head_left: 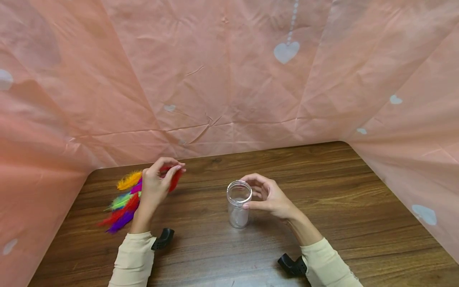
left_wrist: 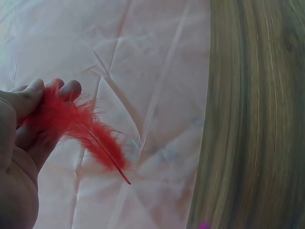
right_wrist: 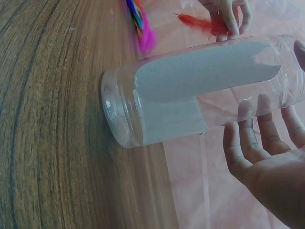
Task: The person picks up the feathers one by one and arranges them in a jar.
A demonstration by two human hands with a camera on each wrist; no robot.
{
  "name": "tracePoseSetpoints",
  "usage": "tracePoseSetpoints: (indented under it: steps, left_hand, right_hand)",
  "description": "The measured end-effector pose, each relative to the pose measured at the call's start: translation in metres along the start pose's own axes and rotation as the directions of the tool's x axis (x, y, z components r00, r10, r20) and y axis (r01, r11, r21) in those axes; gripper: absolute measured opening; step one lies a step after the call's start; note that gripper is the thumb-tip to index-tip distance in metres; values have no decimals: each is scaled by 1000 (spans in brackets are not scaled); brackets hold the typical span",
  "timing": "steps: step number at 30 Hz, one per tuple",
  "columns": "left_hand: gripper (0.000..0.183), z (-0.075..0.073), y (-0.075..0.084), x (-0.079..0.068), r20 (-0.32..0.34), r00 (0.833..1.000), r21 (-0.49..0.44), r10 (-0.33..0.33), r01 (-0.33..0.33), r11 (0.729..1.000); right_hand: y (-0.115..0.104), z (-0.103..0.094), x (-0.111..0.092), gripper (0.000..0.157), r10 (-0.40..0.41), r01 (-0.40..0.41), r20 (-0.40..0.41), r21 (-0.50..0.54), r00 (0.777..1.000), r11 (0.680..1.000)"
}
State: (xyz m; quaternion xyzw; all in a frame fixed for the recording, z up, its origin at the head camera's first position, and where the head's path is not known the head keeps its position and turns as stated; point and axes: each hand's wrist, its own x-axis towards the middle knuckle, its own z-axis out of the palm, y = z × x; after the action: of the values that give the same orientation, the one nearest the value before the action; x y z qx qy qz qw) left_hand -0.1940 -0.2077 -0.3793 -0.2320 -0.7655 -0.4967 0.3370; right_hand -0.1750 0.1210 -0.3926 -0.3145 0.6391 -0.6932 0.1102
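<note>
Gripping a clear jar (head_left: 238, 217), the right hand (head_left: 270, 197) sits at its right side, thumb on the near side close to the rim, fingers bent round the far side. Jar upright on the brown wood-grain table (head_left: 322, 179), mouth facing up. A pale patch shows on or through its wall; cannot tell which.

Left hand (head_left: 157, 181) to the left of the jar and well apart from it. Thumb and fingers pinch a red feather (left_wrist: 93, 131) by its fluffy end; bare quill tip points free of the hand. Feather hangs between the left hand and the jar, nearer the hand, clear of the glass.

Farther left of the jar, a loose cluster: orange feather (head_left: 130, 180) at the far end, then magenta feather (head_left: 136, 188), green feather (head_left: 120, 202), second red feather (head_left: 123, 212), and purple feather (head_left: 122, 222) closest to the wearer. Left wrist and hand hide part of the cluster.

Cream sleeves (head_left: 132, 259) on both arms, on the near side of the jar to its left and right. Beyond the jar, a creased peach backdrop (head_left: 229, 79) printed with pale hearts (head_left: 287, 52).
</note>
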Motion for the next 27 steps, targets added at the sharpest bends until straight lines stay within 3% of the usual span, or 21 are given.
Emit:
tracePoseSetpoints:
  steps: [6, 11, 18, 23, 27]
  left_hand:
    - [9, 9, 4, 0, 15, 1000, -29, -18, 18, 999]
    - [9, 18, 12, -1, 16, 994, -115, -105, 107, 988]
    - [14, 32, 22, -4, 52, 960, -310, -275, 277, 910]
    - [16, 38, 28, -4, 71, 945, -391, -320, 322, 863]
    - [17, 42, 32, -3, 77, 943, -429, -323, 324, 843]
  right_hand:
    - [0, 0, 0, 62, -1, 1, 3, 0, 1000, 1000]
    - [0, 0, 0, 62, -3, 3, 3, 3, 1000, 1000]
    - [1, 0, 0, 63, -2, 2, -2, 15, 1000, 1000]
    - [1, 0, 0, 62, -3, 3, -3, 20, 1000, 1000]
    - [1, 0, 0, 62, -8, 8, -3, 21, 1000, 1000]
